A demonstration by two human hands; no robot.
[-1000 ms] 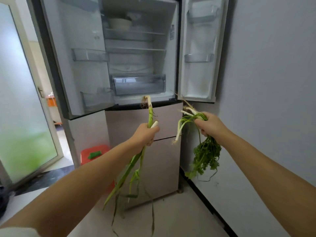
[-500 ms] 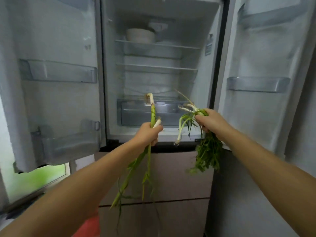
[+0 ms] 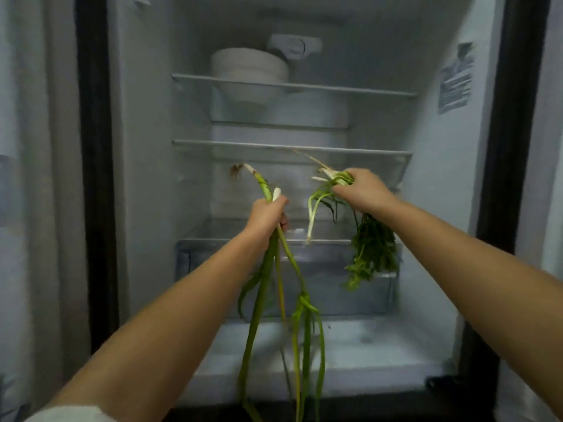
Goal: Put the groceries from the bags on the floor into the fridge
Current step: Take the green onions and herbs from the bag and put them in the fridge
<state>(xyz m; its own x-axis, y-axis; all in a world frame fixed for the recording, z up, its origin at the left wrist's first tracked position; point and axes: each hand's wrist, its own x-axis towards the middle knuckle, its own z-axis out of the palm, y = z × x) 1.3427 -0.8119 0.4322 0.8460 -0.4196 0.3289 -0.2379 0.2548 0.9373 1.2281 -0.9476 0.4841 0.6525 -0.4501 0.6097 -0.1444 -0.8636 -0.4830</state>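
Observation:
The open fridge [image 3: 146, 178] fills the view. My left hand [image 3: 265, 216] grips long green onions [image 3: 259, 300] near their white root ends, and the leaves hang down in front of the bottom ledge. My right hand [image 3: 361, 190] holds a bunch of coriander and small spring onions [image 3: 373, 254] by the roots, with the leafy part dangling before the clear drawer [image 3: 335, 287]. Both hands are inside the fridge opening, just below the lower glass shelf [image 3: 213, 146].
A white bowl [image 3: 248, 68] sits on the upper glass shelf [image 3: 350, 89]. The left door [image 3: 36, 208] and the right door [image 3: 545, 208] stand open at the frame's edges. A label [image 3: 456, 83] is stuck on the right inner wall.
I have moved closer, so the fridge interior now fills the view. Both hands have carried the greens forward and up into the fridge opening, above the drawer.

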